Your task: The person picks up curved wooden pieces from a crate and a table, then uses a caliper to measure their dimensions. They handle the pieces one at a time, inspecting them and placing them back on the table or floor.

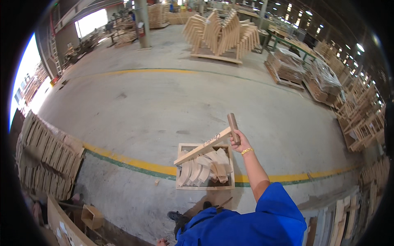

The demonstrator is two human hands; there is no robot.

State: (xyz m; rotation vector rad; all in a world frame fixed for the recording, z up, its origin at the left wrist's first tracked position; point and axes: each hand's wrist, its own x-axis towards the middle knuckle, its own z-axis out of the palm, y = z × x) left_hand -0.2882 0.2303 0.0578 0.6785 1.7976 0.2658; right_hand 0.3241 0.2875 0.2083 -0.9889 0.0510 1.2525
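Note:
My right hand (241, 142), with a gold bracelet at the wrist, is closed around the dark round grip of a T-shaped wooden handle (207, 144). The handle's pale bar slants down to the left over an open wooden box (205, 188), its low end at the box's left side. Whether bar and box are joined, I cannot tell. Inside the box lie several curved wooden pieces (198, 170). Only the fingertips of my left hand (163, 242) show at the lower edge, well below the box; whether they hold anything is hidden.
The box stands on the floor across a yellow and green line (123, 160). Stacked wooden parts (49, 160) rise at left, near a small wooden frame (92, 217). More slats (342, 219) stand at right. Farther off are a rack of wooden frames (221, 37) and wrapped pallets (287, 67).

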